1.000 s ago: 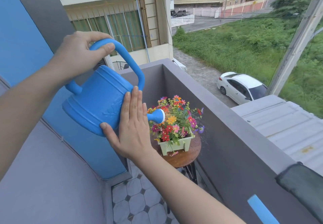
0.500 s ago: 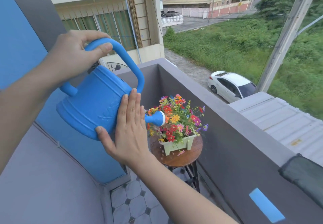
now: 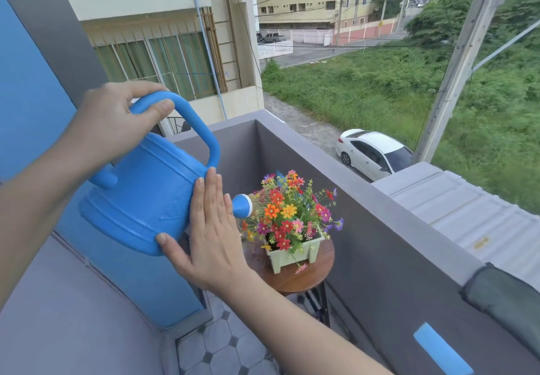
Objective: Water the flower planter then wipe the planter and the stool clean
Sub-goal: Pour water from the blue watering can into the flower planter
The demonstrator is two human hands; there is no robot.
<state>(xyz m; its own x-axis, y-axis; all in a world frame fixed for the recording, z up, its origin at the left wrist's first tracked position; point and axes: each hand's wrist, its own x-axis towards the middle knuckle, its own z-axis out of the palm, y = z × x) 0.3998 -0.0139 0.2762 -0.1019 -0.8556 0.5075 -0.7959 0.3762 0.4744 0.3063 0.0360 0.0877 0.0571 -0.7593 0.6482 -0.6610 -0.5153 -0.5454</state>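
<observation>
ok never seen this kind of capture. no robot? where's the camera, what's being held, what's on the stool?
No robot here: a person works with two bare hands, and the single wide-angle camera sits on their head, looking forward and down. That is why both forearms enter from the bottom and left edges.

The left hand grips the handle of a blue watering can. The right hand lies flat against the can's side, steadying it. The can is tipped so its spout points at the flowers; I cannot make out any water.

The flowers sit in a pale green planter on a round wooden stool, in the corner of a balcony beside a grey wall. A dark cloth hangs over that wall at the right. The street and a white car are below.
</observation>
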